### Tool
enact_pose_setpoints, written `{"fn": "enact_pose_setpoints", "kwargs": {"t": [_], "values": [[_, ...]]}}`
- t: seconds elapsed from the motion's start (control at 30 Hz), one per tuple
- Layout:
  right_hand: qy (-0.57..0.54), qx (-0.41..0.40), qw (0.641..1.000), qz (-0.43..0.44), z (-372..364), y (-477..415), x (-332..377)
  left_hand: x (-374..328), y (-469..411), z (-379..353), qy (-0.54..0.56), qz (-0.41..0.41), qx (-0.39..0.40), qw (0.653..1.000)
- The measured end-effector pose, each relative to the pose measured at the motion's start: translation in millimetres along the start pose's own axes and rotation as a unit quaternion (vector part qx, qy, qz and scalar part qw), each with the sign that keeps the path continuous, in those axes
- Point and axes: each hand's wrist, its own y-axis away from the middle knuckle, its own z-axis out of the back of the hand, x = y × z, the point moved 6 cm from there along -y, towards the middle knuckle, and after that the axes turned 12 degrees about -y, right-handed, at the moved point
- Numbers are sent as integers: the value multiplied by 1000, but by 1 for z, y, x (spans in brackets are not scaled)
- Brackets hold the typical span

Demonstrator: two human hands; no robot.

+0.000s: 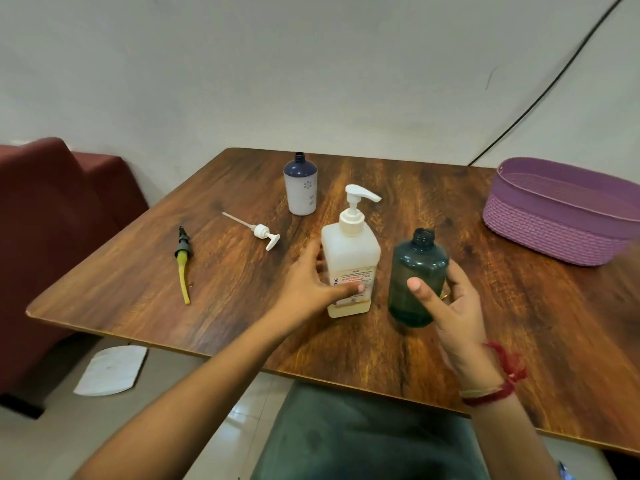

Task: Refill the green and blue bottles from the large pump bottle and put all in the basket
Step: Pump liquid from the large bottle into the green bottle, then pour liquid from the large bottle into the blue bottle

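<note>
Your left hand point(308, 282) grasps the large pump bottle point(349, 258), thumb laid across its label and fingers point(317, 261) wrapped round its left side. The bottle stands upright on the table point(138, 271) with its white pump head on and a shallow yellowish layer at the bottom.

Your right hand point(450, 306) holds the green bottle point(414, 271), thumb on the near face and the other fingers curled behind. This bottle is upright and uncapped, just right of the pump bottle and not touching it. A red thread point(498, 393) circles that wrist.

Beyond your left fingers the blue bottle point(300, 188) stands uncapped. To their left a loose white pump point(263, 232) lies on its side, and farther left lies a black pump point(183, 258) with a yellow tube.

Well to the right of your right fingers, the purple basket point(554, 233) sits at the table's far right. A red sofa point(52, 237) stands past the left edge.
</note>
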Motion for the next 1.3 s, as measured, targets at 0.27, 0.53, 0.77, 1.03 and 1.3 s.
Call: {"fn": "enact_pose_setpoints", "kwargs": {"t": [0.27, 0.53, 0.77, 1.03, 1.3], "values": [[29, -27, 999, -1, 5, -1, 1, -2, -32, -16, -14, 10, 16, 1000], [52, -49, 997, 1, 17, -10, -8, -20, -78, -47, -57, 1, 36, 998], [89, -106, 990, -10, 38, -22, -16, -29, -105, -74, -47, 3, 42, 998], [152, -206, 967, -12, 81, -54, -11, -30, -119, -86, -29, 8, 73, 997], [199, -251, 947, 3, 101, -87, -9, -33, -137, -99, -36, 18, 90, 995]]}}
